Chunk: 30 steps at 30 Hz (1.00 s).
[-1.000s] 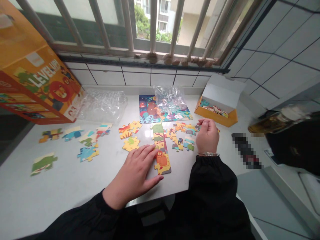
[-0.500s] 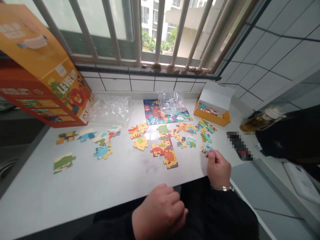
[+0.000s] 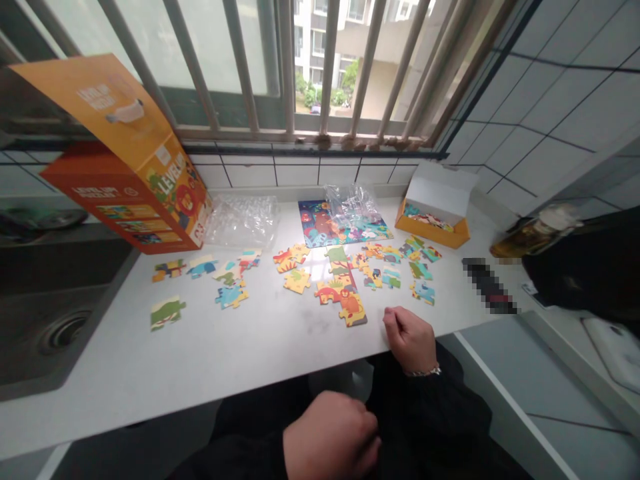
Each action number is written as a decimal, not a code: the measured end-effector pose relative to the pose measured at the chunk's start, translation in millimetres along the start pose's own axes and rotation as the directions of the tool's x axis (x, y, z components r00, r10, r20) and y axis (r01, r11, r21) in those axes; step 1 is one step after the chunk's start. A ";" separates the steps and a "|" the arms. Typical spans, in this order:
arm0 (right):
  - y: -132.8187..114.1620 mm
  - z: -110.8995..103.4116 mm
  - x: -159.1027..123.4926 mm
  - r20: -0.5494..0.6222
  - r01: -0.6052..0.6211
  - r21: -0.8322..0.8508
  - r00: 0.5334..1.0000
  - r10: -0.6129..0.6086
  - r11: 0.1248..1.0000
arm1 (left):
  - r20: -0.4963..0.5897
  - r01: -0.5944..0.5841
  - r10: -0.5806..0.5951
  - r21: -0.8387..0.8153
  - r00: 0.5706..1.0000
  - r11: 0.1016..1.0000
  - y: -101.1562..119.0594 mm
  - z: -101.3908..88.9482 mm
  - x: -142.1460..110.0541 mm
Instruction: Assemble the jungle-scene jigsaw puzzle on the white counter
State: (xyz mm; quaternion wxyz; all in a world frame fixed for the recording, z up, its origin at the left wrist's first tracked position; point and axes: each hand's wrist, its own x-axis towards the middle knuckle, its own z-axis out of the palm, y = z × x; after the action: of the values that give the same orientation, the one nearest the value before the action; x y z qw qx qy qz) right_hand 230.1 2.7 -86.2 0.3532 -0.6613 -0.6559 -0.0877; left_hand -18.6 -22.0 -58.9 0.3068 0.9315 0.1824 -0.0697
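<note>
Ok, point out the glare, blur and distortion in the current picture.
Head view: the window is washed out; a pale reflection shines on the counter beside the joined puzzle pieces; the left hand looks soft; the orange box leans and stretches toward the edge; blocky pixels mask a dark object.

Looks out through a barred window (image 3: pixel 243 67) onto a pale building (image 3: pixel 317 43) and green shrubs (image 3: pixel 350 75). Takes in daylight over a white counter (image 3: pixel 210 373), with a dark sink (image 3: pixel 30 307) at the left, and has white wall tiles (image 3: pixel 296 175) with dark joints.
</note>
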 end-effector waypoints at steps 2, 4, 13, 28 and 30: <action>0.2 -0.3 -0.1 -0.016 0.004 -0.015 1.000 -0.005 1.000 | -0.174 0.074 -0.065 0.048 0.983 0.996 -9.2 -42.3 -4.5; 0.1 -0.2 -0.7 -0.031 -0.001 -0.032 1.000 0.000 0.999 | -0.372 0.263 -0.204 0.114 0.906 0.958 -36.8 -87.0 -5.6; -0.5 0.9 -1.2 -0.039 0.026 -0.028 0.999 -0.027 0.999 | -0.688 0.505 -0.302 0.108 0.660 0.856 -201.5 -184.3 -6.9; 2.2 0.1 -2.4 0.049 -0.001 -0.029 0.999 0.002 1.000 | -0.724 0.580 -0.357 0.073 0.591 0.811 -203.9 -156.1 -0.4; 2.5 0.6 -2.7 0.057 -0.005 -0.029 0.998 0.006 1.000 | -0.740 0.620 -0.384 0.056 0.552 0.782 -205.0 -156.4 -2.0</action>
State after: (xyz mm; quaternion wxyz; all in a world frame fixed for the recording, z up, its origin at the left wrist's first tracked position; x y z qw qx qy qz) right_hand 231.9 1.2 -89.0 0.3249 -0.6703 -0.6626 -0.0773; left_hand -96.1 223.5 -44.9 0.0306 0.8289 0.5319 0.1708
